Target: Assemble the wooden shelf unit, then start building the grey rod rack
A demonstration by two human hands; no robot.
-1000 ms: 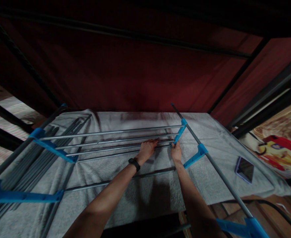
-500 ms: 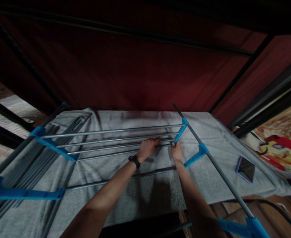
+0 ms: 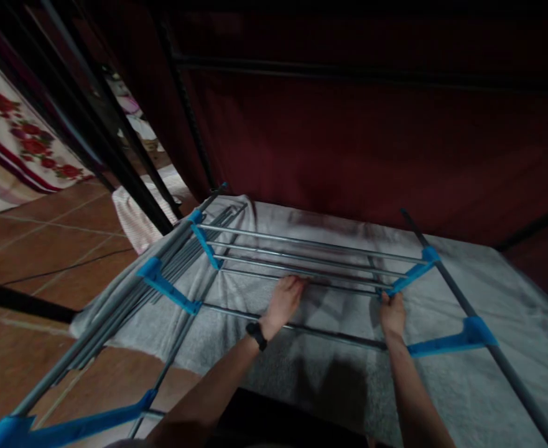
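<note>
A rack of grey metal rods (image 3: 311,244) joined by blue plastic brackets lies on a grey towel (image 3: 525,354). My left hand (image 3: 285,298), with a black watch on the wrist, rests on the nearest of the upper rods, fingers laid over it. My right hand (image 3: 392,311) grips the near end of the right blue bracket (image 3: 411,274) where the rods meet it. Another rod (image 3: 301,328) runs beneath both wrists. A second right bracket (image 3: 455,339) juts out next to my right forearm.
Loose grey rods (image 3: 162,267) and left blue brackets (image 3: 168,289) lie along the towel's left edge. A dark red fabric wall (image 3: 348,137) stands behind. Tiled floor (image 3: 35,249) and a flowered cloth (image 3: 17,143) are at the left.
The view has swung to the left, so the rack now sits further right and the phone is out of sight. My left hand has slid leftward along the rod; my right stays at the bracket.
</note>
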